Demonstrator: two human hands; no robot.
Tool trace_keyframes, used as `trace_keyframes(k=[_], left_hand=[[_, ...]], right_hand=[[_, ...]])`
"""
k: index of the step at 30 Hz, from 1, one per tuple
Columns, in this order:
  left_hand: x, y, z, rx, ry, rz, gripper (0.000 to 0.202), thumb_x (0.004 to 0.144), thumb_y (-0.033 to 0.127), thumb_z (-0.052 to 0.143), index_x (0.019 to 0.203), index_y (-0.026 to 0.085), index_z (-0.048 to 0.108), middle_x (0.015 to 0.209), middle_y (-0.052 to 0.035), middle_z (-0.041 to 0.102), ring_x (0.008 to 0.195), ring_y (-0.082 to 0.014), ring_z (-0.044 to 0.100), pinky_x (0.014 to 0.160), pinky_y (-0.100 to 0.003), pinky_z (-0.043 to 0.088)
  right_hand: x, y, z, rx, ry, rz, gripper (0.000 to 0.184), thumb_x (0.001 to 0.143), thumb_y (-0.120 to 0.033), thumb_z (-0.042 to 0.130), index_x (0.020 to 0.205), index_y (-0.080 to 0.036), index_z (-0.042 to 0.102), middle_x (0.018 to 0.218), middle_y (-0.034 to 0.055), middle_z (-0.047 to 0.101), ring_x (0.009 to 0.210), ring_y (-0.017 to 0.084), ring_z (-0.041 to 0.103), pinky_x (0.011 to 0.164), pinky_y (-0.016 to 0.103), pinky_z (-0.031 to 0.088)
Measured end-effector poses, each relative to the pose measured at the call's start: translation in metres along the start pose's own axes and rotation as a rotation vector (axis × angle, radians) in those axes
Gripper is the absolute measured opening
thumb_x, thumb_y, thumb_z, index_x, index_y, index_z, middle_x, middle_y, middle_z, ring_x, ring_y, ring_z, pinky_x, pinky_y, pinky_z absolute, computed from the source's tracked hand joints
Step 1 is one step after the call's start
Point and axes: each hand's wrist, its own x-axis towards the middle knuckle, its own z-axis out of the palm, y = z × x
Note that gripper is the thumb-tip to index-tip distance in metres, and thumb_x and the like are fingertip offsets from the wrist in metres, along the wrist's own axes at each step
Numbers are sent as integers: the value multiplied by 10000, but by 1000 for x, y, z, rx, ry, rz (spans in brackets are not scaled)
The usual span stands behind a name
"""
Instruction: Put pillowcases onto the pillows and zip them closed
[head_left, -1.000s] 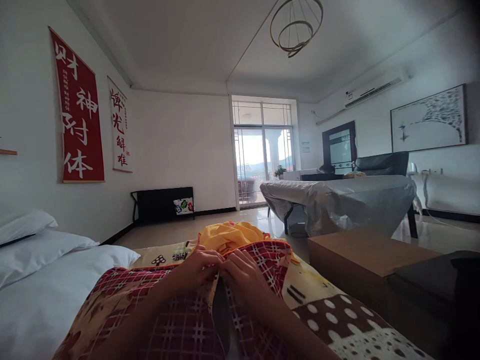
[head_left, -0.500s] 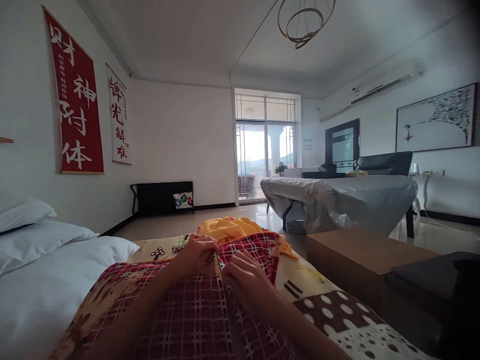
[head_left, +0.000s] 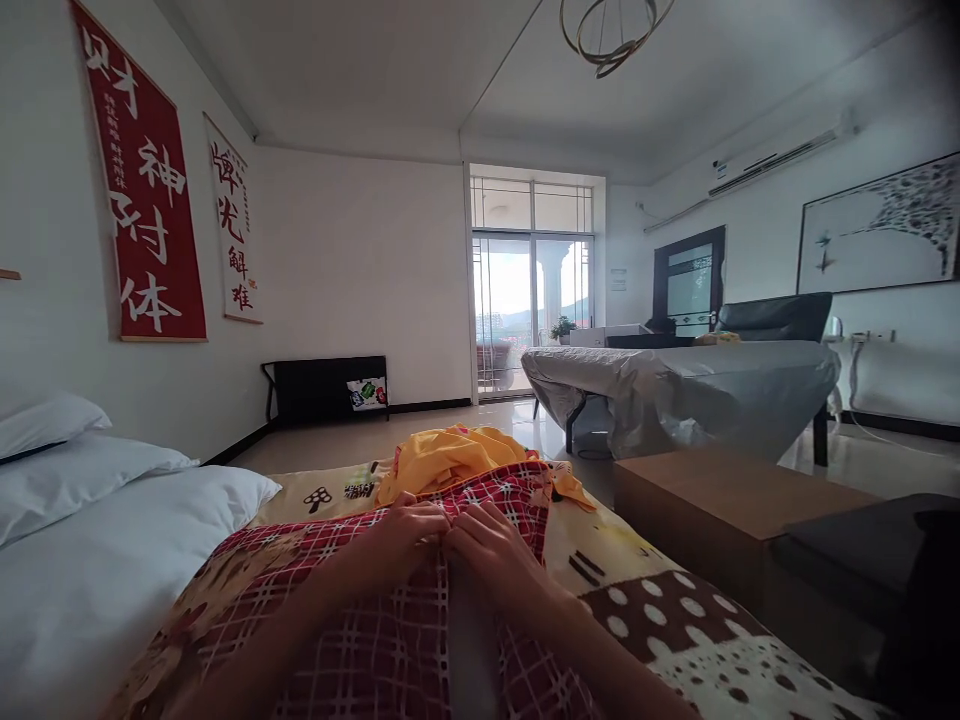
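A red plaid quilt cover (head_left: pixel 401 650) lies over the bed in front of me, its far edge folded up. Down its middle runs a long slit with a pale strip (head_left: pixel 472 655) showing inside. At the far end of this slit, my left hand (head_left: pixel 412 530) pinches the left edge of the cloth. My right hand (head_left: pixel 491 540) is closed on the right edge, its fingers almost touching the left ones. Whatever lies between the fingertips is hidden. Just beyond both hands is a bunched yellow cloth (head_left: pixel 454 460).
White pillows (head_left: pixel 172 520) are stacked on the left. Under the cover spreads a cream and brown patterned blanket (head_left: pixel 675 620). To the right stand a brown box-like table (head_left: pixel 735 495) and a plastic-covered table (head_left: pixel 675 390). A black folded frame (head_left: pixel 322 390) leans by the wall.
Both hands have come together at the slit's far end. The slit between the forearms has widened, showing more of the pale strip. The view has tipped slightly downward.
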Motion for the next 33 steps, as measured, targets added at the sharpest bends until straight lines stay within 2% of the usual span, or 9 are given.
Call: trace_keyframes(k=[8,12,16,20,24,27,30,31,33], left_hand=[[1,-26,15,178,99,-14,225,923,102,393,940,203,593,1054,-10,679,1055,-176,580,897,-365,300],[3,-27,25,285,113,-51,212,937,143,401,984,202,600,1090,-40,668,1100,-219,555,926,-428,294],[-1,-10,36,113,96,-26,233,843,63,435,942,201,594,1234,-40,599,1156,-202,511,987,-401,301],[-6,0,41,-119,47,-14,285,700,35,486,914,199,579,1222,-24,595,1108,-169,516,1009,-330,312],[-10,-3,42,-116,79,-54,220,694,37,460,818,191,557,1106,-11,617,1049,-164,515,982,-330,316],[-12,-2,41,-71,72,-61,219,676,37,458,790,195,557,1021,5,612,1019,-160,503,964,-321,317],[-9,2,44,-66,50,-153,155,690,87,453,742,190,557,968,-12,604,973,-172,500,935,-328,329],[-7,2,46,-92,46,-221,119,727,130,442,703,184,545,951,-23,602,959,-177,501,921,-330,333],[-1,2,51,-166,47,-389,222,806,243,392,626,174,501,911,-49,599,913,-185,508,876,-330,347]], right_hand=[[-19,0,8,101,-106,-3,206,953,-156,379,777,-188,479,794,21,577,721,154,446,689,303,370],[-29,3,12,125,-158,37,202,958,-175,410,767,-191,475,791,9,579,724,147,463,713,298,390],[-35,7,16,128,-167,95,140,948,-164,431,841,-194,516,880,22,608,782,153,499,743,300,407],[-37,10,18,159,-181,98,97,933,-155,456,962,-198,537,993,43,624,846,171,520,782,325,411],[-37,10,19,156,-173,108,105,925,-155,475,996,-197,540,980,48,623,857,185,514,786,340,412],[-38,12,22,144,-189,128,84,924,-147,470,950,-192,537,935,41,615,827,176,510,746,324,411],[-39,14,25,110,-196,119,84,930,-151,462,893,-185,529,890,37,603,783,166,495,713,316,402],[-39,14,27,99,-190,111,84,928,-150,464,884,-183,527,882,37,600,780,166,490,718,319,401],[-40,15,29,86,-179,99,72,919,-142,479,881,-183,525,867,33,594,775,166,480,729,323,397]])
